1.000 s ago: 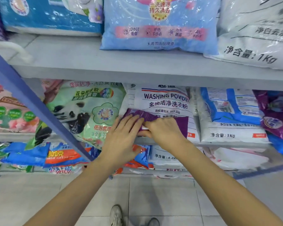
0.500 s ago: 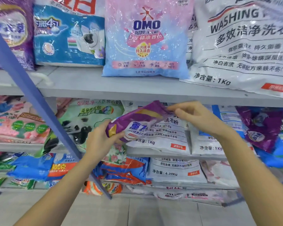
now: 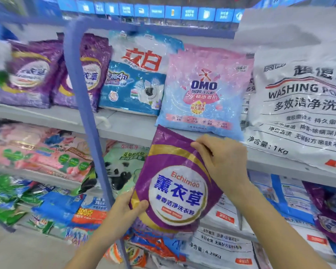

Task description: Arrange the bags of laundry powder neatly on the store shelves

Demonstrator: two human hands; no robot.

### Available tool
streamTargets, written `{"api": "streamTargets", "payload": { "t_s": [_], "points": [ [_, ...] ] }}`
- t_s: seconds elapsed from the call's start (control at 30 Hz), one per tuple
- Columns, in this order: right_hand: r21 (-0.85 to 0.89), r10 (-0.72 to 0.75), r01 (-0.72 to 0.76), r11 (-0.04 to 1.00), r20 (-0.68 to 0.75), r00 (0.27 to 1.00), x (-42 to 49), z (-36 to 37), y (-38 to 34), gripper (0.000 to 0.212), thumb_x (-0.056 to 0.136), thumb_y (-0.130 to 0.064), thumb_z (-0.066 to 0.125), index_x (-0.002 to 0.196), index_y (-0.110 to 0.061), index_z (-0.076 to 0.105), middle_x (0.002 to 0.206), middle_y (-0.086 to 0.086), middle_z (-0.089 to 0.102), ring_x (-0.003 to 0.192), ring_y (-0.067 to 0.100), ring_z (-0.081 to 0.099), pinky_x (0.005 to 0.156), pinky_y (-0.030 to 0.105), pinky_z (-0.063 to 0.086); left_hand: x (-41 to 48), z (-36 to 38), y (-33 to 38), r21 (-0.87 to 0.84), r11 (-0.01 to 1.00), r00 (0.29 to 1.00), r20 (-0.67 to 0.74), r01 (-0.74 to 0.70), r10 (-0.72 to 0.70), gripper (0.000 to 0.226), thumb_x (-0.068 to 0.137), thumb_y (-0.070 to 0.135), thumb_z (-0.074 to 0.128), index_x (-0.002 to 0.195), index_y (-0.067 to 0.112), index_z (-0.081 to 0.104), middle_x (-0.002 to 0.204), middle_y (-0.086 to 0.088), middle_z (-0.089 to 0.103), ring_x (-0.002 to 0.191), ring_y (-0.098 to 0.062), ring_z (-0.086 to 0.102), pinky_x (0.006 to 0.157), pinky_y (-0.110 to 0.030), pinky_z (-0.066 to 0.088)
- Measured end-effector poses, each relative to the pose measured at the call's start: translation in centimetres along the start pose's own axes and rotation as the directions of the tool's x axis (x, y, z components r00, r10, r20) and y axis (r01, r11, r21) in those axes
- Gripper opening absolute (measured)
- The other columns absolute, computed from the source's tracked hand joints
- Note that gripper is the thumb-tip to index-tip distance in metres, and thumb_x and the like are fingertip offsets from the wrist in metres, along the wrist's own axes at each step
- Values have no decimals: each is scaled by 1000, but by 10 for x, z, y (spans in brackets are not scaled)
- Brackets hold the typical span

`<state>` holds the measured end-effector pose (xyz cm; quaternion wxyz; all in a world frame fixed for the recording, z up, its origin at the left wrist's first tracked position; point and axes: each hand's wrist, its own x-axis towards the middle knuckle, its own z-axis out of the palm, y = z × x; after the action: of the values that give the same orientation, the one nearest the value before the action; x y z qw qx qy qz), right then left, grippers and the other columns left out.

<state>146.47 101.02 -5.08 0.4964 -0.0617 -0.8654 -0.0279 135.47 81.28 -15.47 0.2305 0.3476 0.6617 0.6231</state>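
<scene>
both hands held a purple bag point(image 3: 175, 183) of laundry powder upright in the air, in front of the shelves and just below the edge of the upper shelf point(image 3: 124, 126). its printed face was turned toward the camera and its top leaned slightly left. the left hand point(image 3: 124, 210) gripped the bag's lower left corner, with the thumb lying across the front and the fingers curled behind it. the right hand point(image 3: 223, 164) pinched the upper right edge, its fingers bent over the plastic.

on the upper shelf, a pink and blue omo bag point(image 3: 202, 94) stood directly above the held bag. a large white washing powder bag point(image 3: 303, 113) stood to its right and a blue and white bag point(image 3: 138, 78) to its left. two more purple bags point(image 3: 31, 74) stood farther left, on either side of a blue upright post point(image 3: 81, 94). behind the held bag, on the lower shelf, a green panda bag point(image 3: 122, 167) was partly visible.
</scene>
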Motion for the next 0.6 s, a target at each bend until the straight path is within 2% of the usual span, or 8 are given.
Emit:
{"api": "streamTargets", "payload": {
  "t_s": [0.1,0.2,0.23,0.27,0.37,0.47,0.53,0.6],
  "points": [
    [-33,-161,159,987,-104,981,32,8,-17,33,89,-32,52,66,-14,68,52,-5,63,41,13,50,46,23,32,-9,-12,13,-107,994,990,-132,30,-45,84,28,82,69,79,15,66,71,6,74,65,-3,68,58,-10,48],
    [3,-241,244,970,-159,957,63,23,-38,31,90,-30,54,69,-13,68,54,-3,64,42,17,54,46,25,35,-10,-35,24,-122,992,969,-246,-6,-25,56,43,67,76,60,15,71,57,3,68,53,-1,61,53,-11,44],
    [18,-244,251,968,-183,952,75,26,-48,30,89,-31,55,70,-13,68,54,-3,64,44,18,55,46,26,35,-10,-46,27,-118,993,956,-294,-20,-16,45,54,61,77,60,17,72,53,3,64,52,-2,56,51,-12,43],
    [52,-230,246,968,-209,950,86,28,-58,29,89,-32,55,72,-12,68,57,-2,65,48,18,56,49,28,36,-10,-57,29,-111,993,941,-338,-43,3,46,59,60,76,59,14,70,52,1,61,52,-4,54,51,-15,42],
    [229,-151,219,948,-280,948,112,30,-86,31,93,-32,51,89,-8,69,79,2,70,75,19,59,69,28,42,-16,-94,36,-117,990,891,-453,-77,16,78,42,79,69,67,5,64,57,-3,65,54,-9,59,53,-18,46],
    [419,-96,227,879,-312,945,111,41,-112,17,93,-19,50,99,-8,62,91,3,66,87,19,54,79,28,41,-16,-136,39,-149,981,825,-565,-122,17,56,67,58,70,68,3,60,54,-4,67,49,-10,61,53,-22,48],
    [455,-144,283,844,-316,938,100,59,-136,10,90,-13,51,99,-10,57,91,2,63,85,18,54,78,27,42,-11,-171,39,-164,972,776,-630,-165,25,49,69,50,69,75,1,61,58,-4,68,51,-10,62,56,-25,51],
    [385,-260,375,843,-318,912,91,86,-164,11,87,-10,54,98,-10,56,88,7,66,83,20,54,75,29,44,0,-207,43,-198,959,766,-642,-205,32,52,62,55,75,79,7,64,64,-5,69,55,-10,65,58,-24,54]
  ]
}}
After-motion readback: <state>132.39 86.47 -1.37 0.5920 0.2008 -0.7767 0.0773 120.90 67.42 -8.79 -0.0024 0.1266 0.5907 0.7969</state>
